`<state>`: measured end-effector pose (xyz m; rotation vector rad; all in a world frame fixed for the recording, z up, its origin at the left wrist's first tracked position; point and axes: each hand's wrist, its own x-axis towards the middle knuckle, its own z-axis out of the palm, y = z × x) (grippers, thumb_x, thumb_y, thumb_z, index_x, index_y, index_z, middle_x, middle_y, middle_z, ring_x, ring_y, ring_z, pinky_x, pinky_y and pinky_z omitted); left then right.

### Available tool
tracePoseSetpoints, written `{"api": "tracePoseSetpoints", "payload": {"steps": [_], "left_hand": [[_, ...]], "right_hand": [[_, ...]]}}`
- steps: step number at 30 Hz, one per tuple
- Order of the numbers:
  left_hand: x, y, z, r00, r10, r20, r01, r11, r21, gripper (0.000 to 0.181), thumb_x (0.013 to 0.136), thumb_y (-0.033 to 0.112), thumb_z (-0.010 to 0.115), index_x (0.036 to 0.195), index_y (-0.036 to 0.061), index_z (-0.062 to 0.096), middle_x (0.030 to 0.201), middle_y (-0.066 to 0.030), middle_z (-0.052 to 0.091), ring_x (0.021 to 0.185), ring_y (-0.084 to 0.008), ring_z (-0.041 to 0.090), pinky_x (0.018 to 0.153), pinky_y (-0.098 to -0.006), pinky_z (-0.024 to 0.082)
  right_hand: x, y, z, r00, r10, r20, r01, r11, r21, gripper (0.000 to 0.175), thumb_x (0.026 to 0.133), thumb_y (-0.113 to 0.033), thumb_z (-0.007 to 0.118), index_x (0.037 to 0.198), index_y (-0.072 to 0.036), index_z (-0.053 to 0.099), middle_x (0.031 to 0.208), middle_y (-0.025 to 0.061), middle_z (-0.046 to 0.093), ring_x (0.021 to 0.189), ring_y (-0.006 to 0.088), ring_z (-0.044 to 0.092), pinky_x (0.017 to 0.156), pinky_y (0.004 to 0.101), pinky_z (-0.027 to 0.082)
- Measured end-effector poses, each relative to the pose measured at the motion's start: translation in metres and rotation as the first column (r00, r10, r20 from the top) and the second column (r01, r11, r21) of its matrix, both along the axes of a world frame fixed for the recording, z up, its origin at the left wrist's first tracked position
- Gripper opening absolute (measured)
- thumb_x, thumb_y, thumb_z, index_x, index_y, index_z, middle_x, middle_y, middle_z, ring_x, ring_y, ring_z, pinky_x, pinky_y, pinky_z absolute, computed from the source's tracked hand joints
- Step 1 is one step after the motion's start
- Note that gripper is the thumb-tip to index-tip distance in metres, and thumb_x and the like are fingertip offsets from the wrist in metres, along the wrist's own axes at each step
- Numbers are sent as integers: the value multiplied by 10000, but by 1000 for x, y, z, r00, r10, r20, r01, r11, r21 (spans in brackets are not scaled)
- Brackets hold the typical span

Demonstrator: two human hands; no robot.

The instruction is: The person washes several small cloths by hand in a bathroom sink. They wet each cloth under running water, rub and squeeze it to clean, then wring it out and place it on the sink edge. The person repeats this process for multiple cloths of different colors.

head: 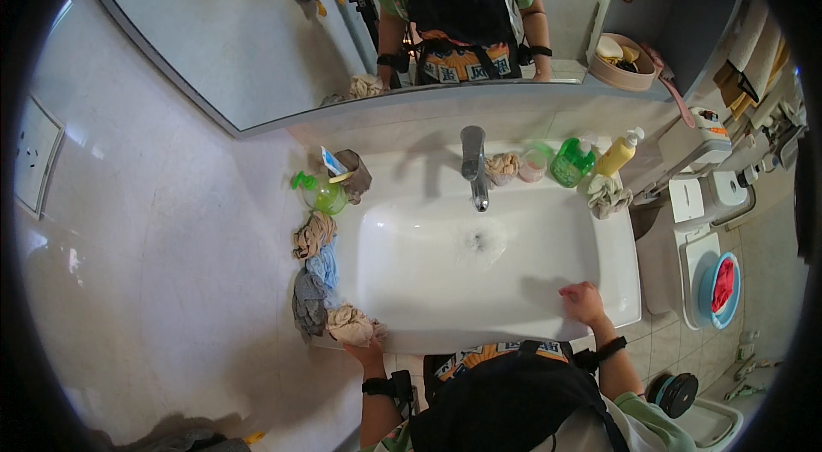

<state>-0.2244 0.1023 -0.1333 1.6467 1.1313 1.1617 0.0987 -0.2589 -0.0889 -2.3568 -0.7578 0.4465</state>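
Note:
My left hand (366, 352) is at the front left corner of the white washbasin (620, 272), its fingers partly hidden under a beige cloth (350, 323). Beside that cloth, a grey cloth (310, 302), a light blue cloth (325, 264) and a tan cloth (314, 235) lie along the left rim. Over the front right of the basin is my right hand (583, 303), its fingers curled and no object visible in it. The chrome faucet (475, 166) stands at the back, above the drain, where the water looks disturbed.
A green pump bottle (326, 195) and a brown cup (353, 173) stand back left. A green soap bottle (571, 162), a yellow pump bottle (618, 153) and a pale cloth (609, 196) are back right. The mirror (289, 67) overhangs behind; a toilet holds a blue basin (707, 291) at right.

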Motion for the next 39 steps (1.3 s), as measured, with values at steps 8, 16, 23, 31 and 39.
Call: {"api": "tracePoseSetpoints", "payload": {"steps": [8,16,23,31,39], "left_hand": [[0,1,-2,977,-26,210,61,985,-160,442,824,-10,654,1220,-73,468,1211,-188,553,1064,-276,583,889,-406,533],[-14,10,-52,975,-83,206,117,981,-158,479,794,58,685,1201,-61,463,1127,-192,589,991,-285,625,836,-388,530],[-24,10,-67,993,-73,94,80,994,-70,586,788,102,687,1257,-67,379,1176,-197,556,1067,-294,589,907,-385,477],[-18,10,-71,988,-66,138,56,996,71,559,814,115,664,1267,-44,377,1166,-177,553,1041,-276,596,845,-378,509],[-13,1,-37,970,-22,243,63,985,-160,500,820,108,676,1227,-52,433,1182,-192,562,1046,-299,605,843,-389,523]], "right_hand": [[56,151,105,724,300,-622,213,760,614,354,979,-242,479,1237,-5,534,1089,131,650,918,196,640,787,308,515],[67,278,150,233,363,-902,451,782,431,284,991,-230,405,1142,2,467,1089,215,634,893,255,659,720,319,546],[97,301,171,295,276,-915,481,784,392,273,1011,-180,319,1127,9,478,1086,177,651,823,213,657,630,282,510],[68,264,93,677,24,-735,689,330,646,218,975,-206,437,1090,-27,487,968,106,643,877,188,610,774,309,474],[13,226,3,269,445,-854,793,402,459,389,854,39,399,1232,64,493,1121,135,589,1005,238,589,936,339,473]]}}
